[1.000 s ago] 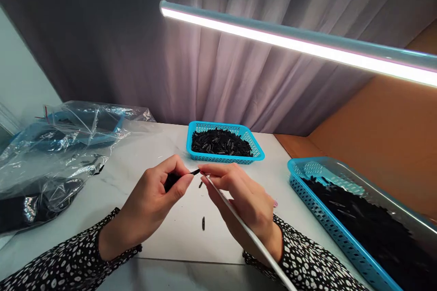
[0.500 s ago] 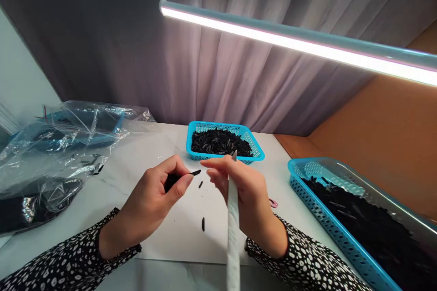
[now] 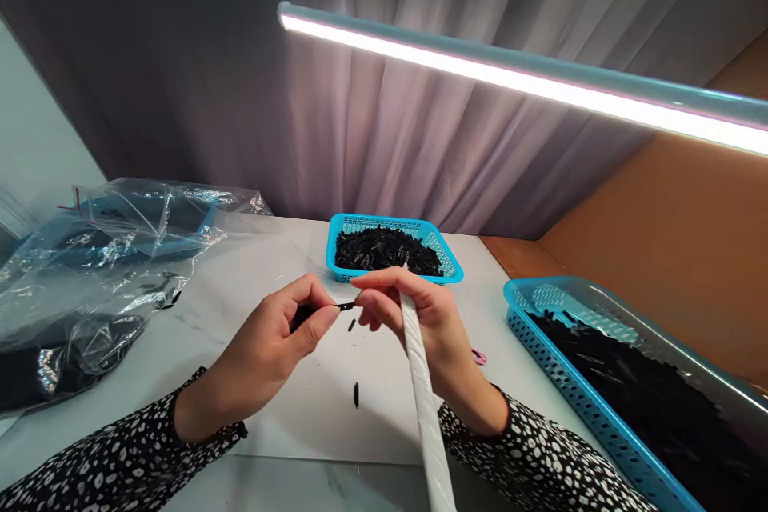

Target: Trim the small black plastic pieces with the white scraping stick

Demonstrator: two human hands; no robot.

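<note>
Between its thumb and index finger, my left hand (image 3: 282, 344) pinches a small narrow black piece (image 3: 346, 306), whose end points right. More black material shows dark inside that palm. My right hand (image 3: 420, 320) is closed around a long white-wrapped tool (image 3: 421, 384), which slants down toward the bottom edge. The tool's pointed tip (image 3: 405, 266) stands up above the hand. The thumb of my right hand is at the free end of the black piece; whether it touches is hard to make out. Below lie two loose black pieces (image 3: 356, 395) on a white sheet.
Behind my hands stands a blue basket (image 3: 332, 256) full of black pieces. A larger blue basket (image 3: 558, 368) with black pieces is at right. Clear plastic bags (image 3: 150, 216) lie at left. A pink ring-shaped thing (image 3: 478, 357) is beside my right wrist. A lit tube lamp (image 3: 480, 70) hangs above.
My right thumb has moved up to the end of the black piece. The white tool has tilted, its lower end swinging right. My left hand has stayed nearly still.
</note>
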